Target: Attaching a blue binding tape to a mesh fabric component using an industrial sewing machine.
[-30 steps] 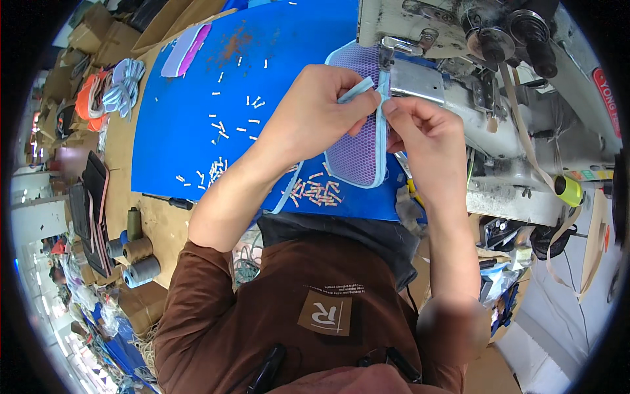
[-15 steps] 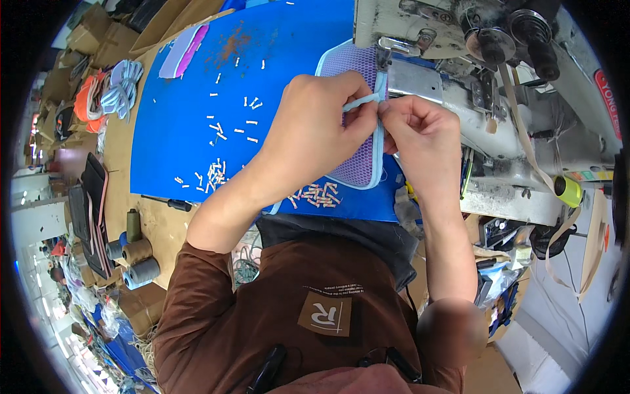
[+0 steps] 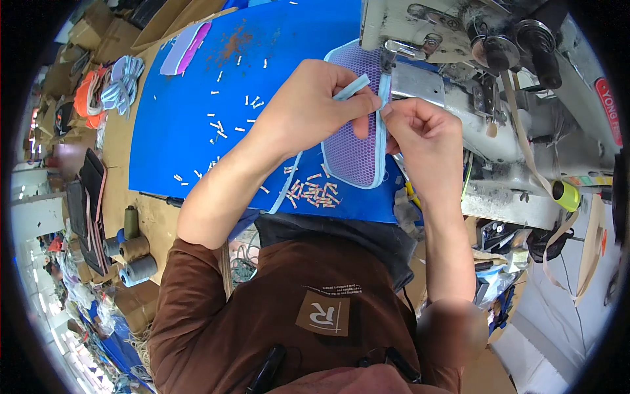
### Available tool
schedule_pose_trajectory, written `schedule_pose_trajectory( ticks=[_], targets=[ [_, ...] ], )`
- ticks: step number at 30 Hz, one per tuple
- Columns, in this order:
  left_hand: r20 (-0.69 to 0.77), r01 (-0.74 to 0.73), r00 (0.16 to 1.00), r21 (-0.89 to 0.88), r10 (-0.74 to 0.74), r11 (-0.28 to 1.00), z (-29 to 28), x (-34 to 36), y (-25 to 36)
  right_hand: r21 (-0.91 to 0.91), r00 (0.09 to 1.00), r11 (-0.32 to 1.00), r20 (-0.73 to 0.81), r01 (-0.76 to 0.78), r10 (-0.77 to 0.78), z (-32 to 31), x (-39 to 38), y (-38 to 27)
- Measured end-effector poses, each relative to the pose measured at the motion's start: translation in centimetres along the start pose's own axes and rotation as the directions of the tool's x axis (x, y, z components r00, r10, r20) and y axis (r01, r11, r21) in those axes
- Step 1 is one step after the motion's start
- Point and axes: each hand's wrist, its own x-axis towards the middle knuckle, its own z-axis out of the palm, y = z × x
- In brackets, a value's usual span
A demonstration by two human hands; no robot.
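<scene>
A purple mesh panel (image 3: 354, 157) with light blue edging lies partly on the blue tabletop, its right edge at the sewing machine's presser foot (image 3: 388, 64). My left hand (image 3: 308, 105) is over the panel, closed on a light blue binding tape (image 3: 355, 86) whose cut end sticks up past the fingers. Close by on the right, my right hand (image 3: 423, 125) has its thumb and fingers pinched at the panel's bound right edge. A length of the same tape hangs below my left wrist toward the table's near edge.
The sewing machine (image 3: 453, 33) fills the right side. Many small pale clips or scraps (image 3: 315, 192) are scattered over the blue tabletop (image 3: 177, 125). A purple folded piece (image 3: 186, 49) lies at far left. Thread spools (image 3: 140, 268) and a tape bundle (image 3: 121, 85) sit left.
My left hand has moved slightly left and turned, and the tape end now points up from its fingers. My right hand stays almost in place at the panel's edge.
</scene>
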Motion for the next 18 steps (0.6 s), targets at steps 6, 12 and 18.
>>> schedule_pose_trajectory(
  ticks=[6, 12, 18],
  targets=[
    [0.020, 0.002, 1.000, 0.068, -0.004, 0.998, -0.3, 0.3, 0.3, -0.004, 0.999, 0.999, -0.008, 0.047, -0.047, 0.2, -0.4, 0.6],
    [0.032, -0.026, 0.999, 0.142, 0.022, 0.990, -0.4, 0.4, 0.2, -0.041, 0.997, 0.997, -0.007, 0.070, -0.070, -0.2, -0.1, 1.5],
    [-0.040, -0.111, 0.992, 0.204, 0.122, 0.973, 0.0, -0.6, -0.1, -0.052, 0.994, 0.994, -0.051, 0.094, -0.097, 0.1, -0.2, 1.9]
  ],
)
